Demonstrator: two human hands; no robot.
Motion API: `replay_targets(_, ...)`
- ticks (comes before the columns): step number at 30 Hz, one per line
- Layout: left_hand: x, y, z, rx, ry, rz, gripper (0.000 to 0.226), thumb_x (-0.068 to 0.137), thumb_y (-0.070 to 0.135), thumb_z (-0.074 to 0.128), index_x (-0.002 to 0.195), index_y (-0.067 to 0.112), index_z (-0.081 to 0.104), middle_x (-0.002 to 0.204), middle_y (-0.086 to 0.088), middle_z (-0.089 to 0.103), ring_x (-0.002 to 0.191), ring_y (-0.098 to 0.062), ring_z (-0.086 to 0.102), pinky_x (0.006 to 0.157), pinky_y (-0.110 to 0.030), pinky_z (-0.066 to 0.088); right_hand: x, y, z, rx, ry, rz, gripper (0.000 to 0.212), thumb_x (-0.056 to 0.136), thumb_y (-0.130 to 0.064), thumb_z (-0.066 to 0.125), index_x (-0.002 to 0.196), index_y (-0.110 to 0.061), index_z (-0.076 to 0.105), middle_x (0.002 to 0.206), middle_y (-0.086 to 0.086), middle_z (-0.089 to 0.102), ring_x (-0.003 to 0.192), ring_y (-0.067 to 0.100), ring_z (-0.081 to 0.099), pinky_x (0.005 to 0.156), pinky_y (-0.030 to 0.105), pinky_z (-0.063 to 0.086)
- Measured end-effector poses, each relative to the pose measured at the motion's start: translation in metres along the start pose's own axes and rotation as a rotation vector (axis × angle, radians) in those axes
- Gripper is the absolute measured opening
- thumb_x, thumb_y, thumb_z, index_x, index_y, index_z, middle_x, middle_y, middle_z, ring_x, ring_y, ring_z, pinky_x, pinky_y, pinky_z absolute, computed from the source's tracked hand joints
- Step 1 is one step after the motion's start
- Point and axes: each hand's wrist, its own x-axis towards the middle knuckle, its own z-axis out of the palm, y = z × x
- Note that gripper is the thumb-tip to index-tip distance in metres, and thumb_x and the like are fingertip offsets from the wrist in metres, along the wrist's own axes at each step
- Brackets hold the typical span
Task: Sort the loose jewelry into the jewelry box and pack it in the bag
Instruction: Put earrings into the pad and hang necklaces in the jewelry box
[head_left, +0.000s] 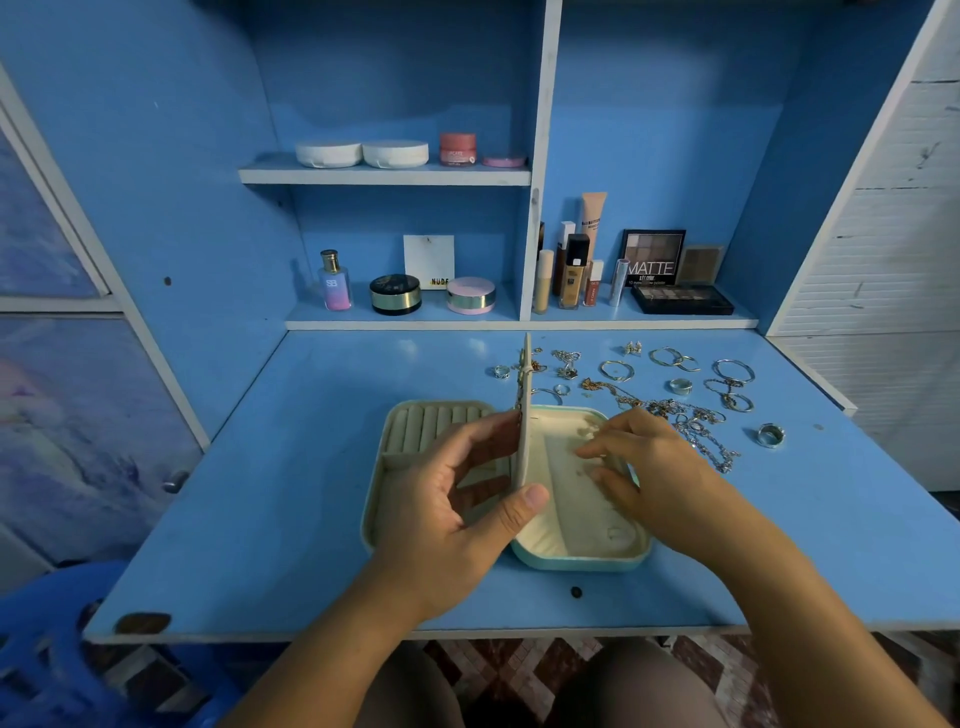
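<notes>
Lower centre: the left hand (457, 499) pinches the divider flap (525, 415) of the open jewelry box (582, 564), thumb on its right face, fingers on its left. The flap stands upright, edge-on to the camera, long axis running up the frame. The right hand (654, 467) reaches into the box's right half, fingers nearly straight, tips at the cream lining; cannot tell if it pinches a small piece. The box lies flat on the blue table (260, 519). Its left half shows ring rolls (436, 418) with no rings visible; its right half holds a few tiny pieces by the fingertips, too small to name.

Key relation: the loose jewelry (660, 408) lies up-right of the box, just beyond the right hand, so that hand is nearer. Tangled chains (701, 431) are closest, with a wide ring (770, 434) to their right; hoops (615, 370) and bangles (732, 370) sit farther back. The bag is not in view. Far: cosmetics (566, 270) on shelves.
</notes>
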Motion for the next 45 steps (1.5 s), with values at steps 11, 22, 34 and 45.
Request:
replay_targets(11, 0.0, -0.002, -0.001, -0.015, -0.002, -0.018, 0.053, 0.077, 0.038, 0.075, 0.126, 0.026, 0.058, 0.123, 0.006, 0.067, 0.118, -0.014, 0.061, 0.095, -0.04, 0.054, 0.003, -0.009, -0.002, -0.034, -0.011, -0.01, 0.014, 0.084, -0.02, 0.07, 0.096, -0.014, 0.074, 0.108, 0.004, 0.054, 0.104, 0.024, 0.05, 0.091, 0.037, 0.045)
replay_targets(22, 0.0, -0.003, -0.001, 0.001, -0.004, -0.011, 0.054, 0.078, 0.037, 0.075, 0.127, 0.023, 0.058, 0.122, 0.007, 0.067, 0.118, -0.013, 0.061, 0.095, -0.04, 0.054, 0.015, -0.016, 0.004, -0.172, -0.123, -0.001, 0.02, 0.094, -0.025, 0.052, 0.102, -0.013, 0.066, 0.112, 0.003, 0.049, 0.106, 0.021, 0.045, 0.096, 0.037, 0.041)
replay_targets(34, 0.0, -0.002, 0.0, -0.02, 0.0, -0.004, 0.05, 0.079, 0.038, 0.075, 0.126, 0.03, 0.06, 0.123, 0.005, 0.067, 0.118, -0.017, 0.062, 0.095, -0.042, 0.054, 0.0, -0.041, -0.006, 0.699, 0.214, 0.255, 0.01, 0.091, -0.028, 0.059, 0.083, -0.021, 0.062, 0.081, -0.007, 0.056, 0.066, 0.003, 0.054, 0.06, 0.015, 0.041)
replay_targets(45, 0.0, 0.0, 0.0, -0.037, -0.009, 0.009, 0.051, 0.078, 0.034, 0.074, 0.125, 0.026, 0.059, 0.12, 0.007, 0.068, 0.115, -0.014, 0.064, 0.091, -0.031, 0.055, -0.004, -0.065, -0.008, 1.518, 0.042, 0.373, 0.012, 0.077, -0.023, 0.059, 0.08, -0.013, 0.064, 0.074, -0.005, 0.06, 0.077, 0.009, 0.056, 0.073, 0.021, 0.046)
